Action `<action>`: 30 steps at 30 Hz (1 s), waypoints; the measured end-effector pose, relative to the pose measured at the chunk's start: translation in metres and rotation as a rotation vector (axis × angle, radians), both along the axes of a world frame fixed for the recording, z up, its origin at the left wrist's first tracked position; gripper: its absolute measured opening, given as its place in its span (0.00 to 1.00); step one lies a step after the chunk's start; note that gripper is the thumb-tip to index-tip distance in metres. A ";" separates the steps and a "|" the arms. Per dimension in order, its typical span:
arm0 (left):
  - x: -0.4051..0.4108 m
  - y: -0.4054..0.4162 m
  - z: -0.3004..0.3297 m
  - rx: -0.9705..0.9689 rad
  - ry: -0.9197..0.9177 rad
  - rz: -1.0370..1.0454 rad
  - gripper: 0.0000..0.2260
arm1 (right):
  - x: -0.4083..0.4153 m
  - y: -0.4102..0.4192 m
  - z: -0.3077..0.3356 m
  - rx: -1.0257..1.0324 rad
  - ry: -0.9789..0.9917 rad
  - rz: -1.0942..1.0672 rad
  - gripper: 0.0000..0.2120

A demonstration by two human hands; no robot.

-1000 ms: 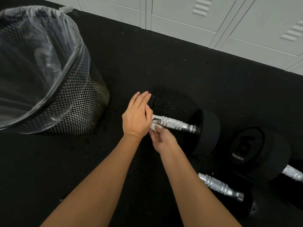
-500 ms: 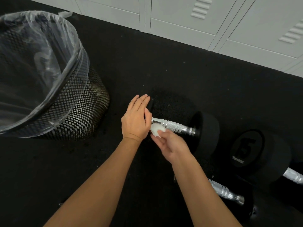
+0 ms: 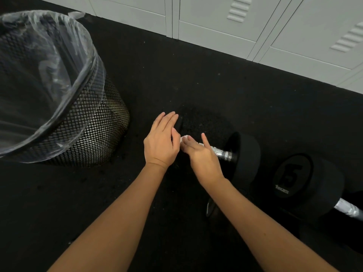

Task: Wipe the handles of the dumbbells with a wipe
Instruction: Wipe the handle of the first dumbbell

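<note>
My flat left hand point(image 3: 160, 143) steadies the dumbbell's near head while my right hand point(image 3: 202, 156) presses the wipe point(image 3: 184, 138) onto the handle point(image 3: 223, 153); I should wrap it fully and twist.

Wipe point(image 3: 184, 137): white. Dumbbell handle point(image 3: 222, 153): silver, knurled; heads black. Bin point(image 3: 94, 134), left: black mesh w/ clear liner. Floor point(image 3: 196, 79): black, speckled. Lockers point(image 3: 235, 32), far: pale grey.

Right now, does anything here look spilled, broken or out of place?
Nothing stands out. The dumbbells lie on the black floor, the lined mesh bin stands upright, and the right hand presses the wipe on the handle.
</note>
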State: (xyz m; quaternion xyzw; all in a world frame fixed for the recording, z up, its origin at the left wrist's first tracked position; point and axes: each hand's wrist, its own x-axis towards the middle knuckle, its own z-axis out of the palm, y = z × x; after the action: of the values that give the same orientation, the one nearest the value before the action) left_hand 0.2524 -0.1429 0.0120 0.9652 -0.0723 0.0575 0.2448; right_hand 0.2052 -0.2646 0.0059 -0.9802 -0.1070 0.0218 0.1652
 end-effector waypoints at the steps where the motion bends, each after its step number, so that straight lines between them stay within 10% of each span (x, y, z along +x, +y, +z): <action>1: 0.000 0.000 0.000 0.003 -0.003 -0.001 0.23 | 0.004 -0.001 0.005 0.004 0.026 -0.017 0.22; 19: -0.001 -0.001 0.003 -0.003 -0.004 -0.009 0.23 | 0.001 -0.013 0.009 -0.018 0.080 0.206 0.27; 30: -0.001 0.000 0.001 0.012 0.001 -0.010 0.22 | 0.015 -0.003 0.018 0.073 0.113 -0.021 0.21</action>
State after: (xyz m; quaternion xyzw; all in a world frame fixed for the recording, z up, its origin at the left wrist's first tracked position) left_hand 0.2514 -0.1433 0.0127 0.9663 -0.0774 0.0551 0.2394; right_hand 0.2203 -0.2677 0.0240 -0.9718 -0.0880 0.0716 0.2069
